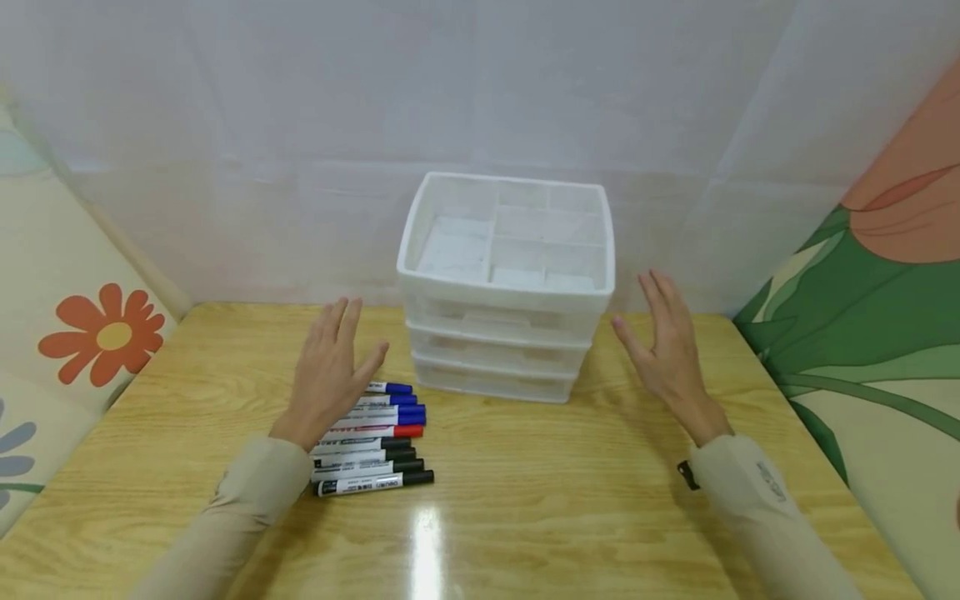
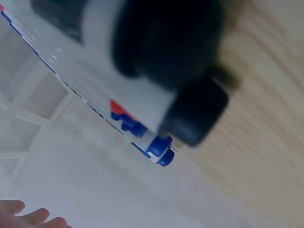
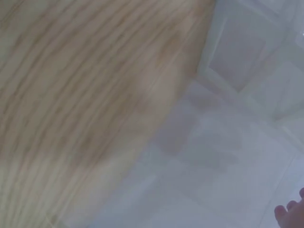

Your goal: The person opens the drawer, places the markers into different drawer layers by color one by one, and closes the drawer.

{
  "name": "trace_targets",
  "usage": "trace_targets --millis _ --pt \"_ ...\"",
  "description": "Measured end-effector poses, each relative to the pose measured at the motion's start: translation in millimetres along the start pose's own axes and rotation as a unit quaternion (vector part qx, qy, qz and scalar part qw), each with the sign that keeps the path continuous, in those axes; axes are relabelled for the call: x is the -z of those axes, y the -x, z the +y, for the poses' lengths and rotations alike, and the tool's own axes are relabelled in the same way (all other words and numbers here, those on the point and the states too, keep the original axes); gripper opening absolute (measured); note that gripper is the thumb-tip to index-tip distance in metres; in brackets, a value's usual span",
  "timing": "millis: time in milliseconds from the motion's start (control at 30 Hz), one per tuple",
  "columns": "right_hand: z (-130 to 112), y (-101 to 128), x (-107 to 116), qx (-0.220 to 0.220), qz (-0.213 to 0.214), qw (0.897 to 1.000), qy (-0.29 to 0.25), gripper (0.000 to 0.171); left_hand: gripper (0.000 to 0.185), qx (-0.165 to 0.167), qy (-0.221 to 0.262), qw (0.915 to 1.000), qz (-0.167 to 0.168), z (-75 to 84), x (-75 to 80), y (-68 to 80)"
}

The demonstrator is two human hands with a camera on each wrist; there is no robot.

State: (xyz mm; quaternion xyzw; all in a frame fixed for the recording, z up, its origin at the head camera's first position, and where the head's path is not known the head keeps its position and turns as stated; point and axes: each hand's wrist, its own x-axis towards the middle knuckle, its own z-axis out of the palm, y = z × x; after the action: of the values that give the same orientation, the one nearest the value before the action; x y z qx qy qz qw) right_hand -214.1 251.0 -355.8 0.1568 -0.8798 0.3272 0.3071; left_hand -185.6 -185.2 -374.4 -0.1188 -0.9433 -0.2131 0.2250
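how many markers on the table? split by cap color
8 markers, side by side in one row left of the white drawer unit: 3 blue-capped farthest from the camera, 1 red, 4 black nearest. The left hand covers their near ends; more may be hidden.

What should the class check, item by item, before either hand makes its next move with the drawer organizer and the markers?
1. Left hand free: ok, fingers straight, holding nothing, above the markers.
2. Right hand free: ok, open, apart from the organizer.
3. Drawer organizer upright on the table: ok.
4. Top tray compartments free of contents: ok, nothing visible inside.
5. Markers within reach: ok, lined up side by side beside the organizer's left front.
6. Drawers shut: cannot tell.
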Motion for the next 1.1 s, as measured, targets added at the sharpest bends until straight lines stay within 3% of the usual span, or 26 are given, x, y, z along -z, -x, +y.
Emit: trace_targets --millis 167,500,1100 --pt "-6 -2 2 0.013 0.009 1.000 -0.011 0.067 0.074 -0.020 0.002 0.9997 0.013 6.7 -0.7 4.4" --pt "-15 -3 7 0.026 0.019 0.999 -0.020 0.066 0.071 -0.016 0.009 0.9998 0.002 19.6 0.8 12.6" --pt "-36 -10 9 0.122 0.069 0.988 -0.068 0.068 0.070 -0.044 0.020 0.9986 0.022 37.9 6.6 26.2"
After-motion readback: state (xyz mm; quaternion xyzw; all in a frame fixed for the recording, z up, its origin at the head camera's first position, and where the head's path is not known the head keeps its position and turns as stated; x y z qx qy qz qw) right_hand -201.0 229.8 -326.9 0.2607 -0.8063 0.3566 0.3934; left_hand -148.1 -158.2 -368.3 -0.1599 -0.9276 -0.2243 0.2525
